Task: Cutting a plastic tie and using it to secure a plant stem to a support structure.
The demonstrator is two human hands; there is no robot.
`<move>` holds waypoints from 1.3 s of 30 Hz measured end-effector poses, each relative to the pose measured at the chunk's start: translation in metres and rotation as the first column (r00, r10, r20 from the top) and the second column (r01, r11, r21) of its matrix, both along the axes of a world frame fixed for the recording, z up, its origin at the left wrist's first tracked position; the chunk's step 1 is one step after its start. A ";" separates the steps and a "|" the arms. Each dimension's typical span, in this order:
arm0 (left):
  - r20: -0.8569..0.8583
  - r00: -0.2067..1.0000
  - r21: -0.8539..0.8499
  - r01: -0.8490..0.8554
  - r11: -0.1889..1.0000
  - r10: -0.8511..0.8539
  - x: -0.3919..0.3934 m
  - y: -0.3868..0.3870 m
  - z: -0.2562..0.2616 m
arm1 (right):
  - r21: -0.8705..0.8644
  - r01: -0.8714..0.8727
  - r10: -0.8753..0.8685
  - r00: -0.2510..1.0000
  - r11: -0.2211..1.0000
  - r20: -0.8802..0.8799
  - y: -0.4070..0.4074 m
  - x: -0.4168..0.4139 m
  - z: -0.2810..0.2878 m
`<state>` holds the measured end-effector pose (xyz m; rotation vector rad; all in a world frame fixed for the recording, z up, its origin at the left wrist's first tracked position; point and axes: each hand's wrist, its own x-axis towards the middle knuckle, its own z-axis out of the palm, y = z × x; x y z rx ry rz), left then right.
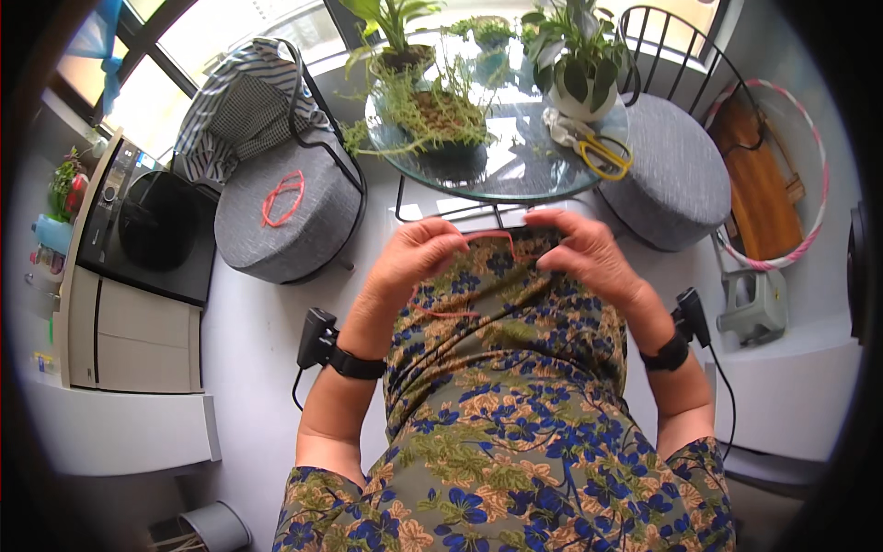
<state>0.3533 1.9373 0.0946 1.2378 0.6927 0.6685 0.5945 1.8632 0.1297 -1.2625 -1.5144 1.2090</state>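
Observation:
My left hand (431, 252) pinches a thin red cord (488, 235) between thumb and fingertips, above my lap. From there the cord bends over toward my right hand (586, 252), whose thumb and forefinger are spread apart; whether its other fingers touch the cord I cannot tell. Lower down, a loose length of the same cord lies over the flowered dress (510, 386). Another red cord (283, 199) rests in a loop on the grey cushioned chair at the left. Yellow-handled scissors (606, 157) lie at the glass table's right edge, beside a crumpled white cloth (567, 128).
Just ahead stands a round glass table (510, 188) with potted plants (445, 121). A grey round seat (666, 172) is at its right, near a hoop (824, 172) and a grey plastic stool (752, 307). A striped cloth (200, 141) hangs on the left chair (296, 234).

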 end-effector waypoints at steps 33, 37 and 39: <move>0.239 0.971 -0.185 0.048 0.982 -0.002 -0.043 0.093 -0.072 | 0.257 0.284 -0.375 0.527 0.924 0.763 0.086 0.081 0.050; 0.304 0.942 -0.182 -0.091 0.979 0.144 -0.052 0.122 -0.078 | 0.471 0.308 -0.557 0.327 0.827 0.764 0.114 0.062 0.036; 0.385 0.906 -0.221 -0.095 0.971 0.176 -0.050 0.136 -0.077 | 0.573 0.235 -0.619 0.287 0.785 0.731 0.135 0.069 0.016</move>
